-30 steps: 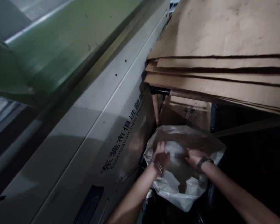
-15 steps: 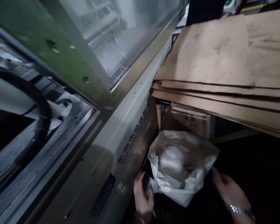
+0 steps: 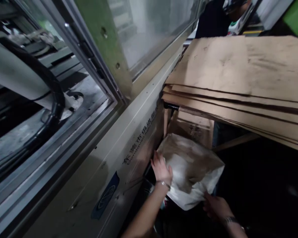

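A whitish plastic-looking sack (image 3: 188, 158) with a crumpled rim sits low in front of me, beside the machine panel. What lies inside it cannot be made out. My left hand (image 3: 162, 169) rests against the sack's left edge, its fingers stretched and slightly apart. At the near right edge of the sack, my right hand (image 3: 217, 206) has its fingers closed on the material; the fingertips are partly lost in shadow. Both wrists carry a metal band.
A pale machine panel (image 3: 136, 132) with printed lettering runs along the left. Behind the opening sits a robot-like arm with a black hose (image 3: 57, 99). Stacked cardboard sheets (image 3: 221, 66) overhang at the right. A person in dark clothing (image 3: 211, 19) is at the back.
My left hand has moved up from below the sack onto its left edge. My right hand has come left and down to the sack's near edge. The view has shifted.
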`<state>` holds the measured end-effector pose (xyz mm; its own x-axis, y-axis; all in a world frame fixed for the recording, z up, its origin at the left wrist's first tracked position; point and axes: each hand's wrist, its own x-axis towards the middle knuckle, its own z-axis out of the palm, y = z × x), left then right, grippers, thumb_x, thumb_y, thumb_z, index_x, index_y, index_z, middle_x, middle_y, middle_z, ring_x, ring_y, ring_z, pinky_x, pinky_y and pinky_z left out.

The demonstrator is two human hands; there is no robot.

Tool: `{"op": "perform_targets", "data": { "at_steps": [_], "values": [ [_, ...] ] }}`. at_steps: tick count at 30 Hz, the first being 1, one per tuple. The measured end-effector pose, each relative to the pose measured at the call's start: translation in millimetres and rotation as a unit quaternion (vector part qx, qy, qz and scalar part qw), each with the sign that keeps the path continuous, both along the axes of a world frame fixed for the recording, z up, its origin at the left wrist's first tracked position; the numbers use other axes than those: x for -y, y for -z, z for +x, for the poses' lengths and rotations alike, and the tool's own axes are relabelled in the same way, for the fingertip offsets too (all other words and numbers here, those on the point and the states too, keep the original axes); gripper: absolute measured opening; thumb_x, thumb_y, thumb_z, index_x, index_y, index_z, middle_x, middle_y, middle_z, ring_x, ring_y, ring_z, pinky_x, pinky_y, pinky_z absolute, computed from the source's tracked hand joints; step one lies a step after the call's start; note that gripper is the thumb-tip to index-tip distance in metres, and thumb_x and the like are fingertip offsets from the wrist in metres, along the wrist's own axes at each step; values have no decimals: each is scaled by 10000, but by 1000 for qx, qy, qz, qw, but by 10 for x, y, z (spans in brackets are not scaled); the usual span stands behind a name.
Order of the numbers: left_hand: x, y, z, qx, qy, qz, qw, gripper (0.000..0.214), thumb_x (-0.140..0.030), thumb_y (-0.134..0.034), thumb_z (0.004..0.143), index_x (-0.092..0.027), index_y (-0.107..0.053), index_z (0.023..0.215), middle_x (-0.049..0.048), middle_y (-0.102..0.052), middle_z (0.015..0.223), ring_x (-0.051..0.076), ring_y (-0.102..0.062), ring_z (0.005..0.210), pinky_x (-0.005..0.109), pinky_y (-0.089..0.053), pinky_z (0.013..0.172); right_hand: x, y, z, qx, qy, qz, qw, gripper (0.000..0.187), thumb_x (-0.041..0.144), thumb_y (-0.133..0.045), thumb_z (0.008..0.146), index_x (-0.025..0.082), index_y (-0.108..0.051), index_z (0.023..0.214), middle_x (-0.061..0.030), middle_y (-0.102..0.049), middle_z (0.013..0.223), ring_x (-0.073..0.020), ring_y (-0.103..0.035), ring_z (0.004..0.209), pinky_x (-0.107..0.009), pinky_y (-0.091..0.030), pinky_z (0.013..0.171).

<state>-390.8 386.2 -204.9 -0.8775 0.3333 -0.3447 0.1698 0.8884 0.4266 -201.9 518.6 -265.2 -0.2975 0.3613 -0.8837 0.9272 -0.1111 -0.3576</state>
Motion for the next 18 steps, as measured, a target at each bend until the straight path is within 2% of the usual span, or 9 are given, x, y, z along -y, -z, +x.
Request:
{"op": "perform_targets", "data": {
  "at_steps": [2, 4, 5, 7, 9, 12, 15, 17, 18],
  "values": [
    [-71, -85, 307, 50, 182, 15, 982, 691, -268, -624, 829, -68, -435, 1463, 211, -414, 1556, 338, -339, 1478, 558, -117, 1270, -136, -145, -140, 6, -41, 24, 999, 491, 529, -538, 971, 190, -593, 620, 45, -580, 524, -124, -570, 510, -312, -507, 635],
    [-205, -127, 589, 117, 356, -7, 927, 743, -411, -667, 823, -54, -473, 1444, 211, -540, 1457, 367, -468, 1386, 550, -45, 1276, -277, -270, -384, -17, -67, 79, 995, 428, 477, -557, 974, 197, -608, 654, 41, -588, 573, -134, -586, 591, -336, -507, 723],
    [-288, -128, 699, 123, 414, -49, 901, 772, -429, -686, 815, -30, -474, 1441, 231, -551, 1436, 389, -475, 1376, 548, -31, 1276, -340, -313, -541, -37, -73, 106, 991, 383, 449, -564, 976, 198, -618, 691, 35, -604, 621, -142, -602, 647, -351, -508, 769],
    [-446, -96, 839, 132, 469, -141, 862, 582, -322, -600, 890, -28, -539, 1389, 222, -602, 1372, 386, -460, 1391, 568, -41, 1270, -446, -352, -892, -93, -78, 142, 982, 278, 384, -585, 972, 191, -638, 780, 17, -653, 750, -154, -634, 771, -375, -513, 850],
    [-522, -41, 888, 128, 471, -150, 860, 465, -233, -507, 928, -41, -585, 1345, 212, -602, 1371, 368, -407, 1432, 608, -75, 1253, -533, -339, -1225, -155, -73, 154, 973, 177, 338, -632, 944, 174, -659, 882, -14, -696, 914, -172, -654, 907, -400, -515, 916],
    [-353, 40, 886, 86, 407, -1, 909, 555, -317, -564, 897, -73, -538, 1394, 211, -499, 1489, 368, -366, 1459, 664, -112, 1223, -633, -306, -1502, -215, -29, 175, 960, 229, 350, -634, 938, 173, -656, 1082, -62, -697, 1095, -203, -649, 1035, -445, -500, 985],
    [153, 82, 908, 16, 292, 134, 947, 546, -377, -533, 888, -146, -562, 1382, 152, -565, 1451, 310, -480, 1392, 637, -221, 1221, -641, -381, -1398, -229, 51, 201, 951, 366, 353, -519, 975, 160, -558, 1282, -97, -693, 1138, -219, -652, 1066, -446, -493, 1000],
    [616, 77, 966, -65, 217, 178, 958, 485, -390, -525, 879, -179, -641, 1300, 135, -653, 1348, 286, -592, 1282, 573, -360, 1191, -568, -503, -1158, -209, 106, 208, 949, 390, 333, -420, 966, 139, -546, 1280, -109, -720, 1056, -237, -661, 1063, -411, -492, 1000],
    [865, 66, 1011, -89, 187, 162, 965, 486, -371, -521, 888, -190, -625, 1327, 135, -647, 1356, 277, -600, 1276, 532, -414, 1167, -505, -574, -1012, -190, 130, 208, 950, 385, 351, -388, 950, 144, -585, 1207, -113, -731, 981, -260, -667, 1048, -403, -497, 988]
  ]
}}
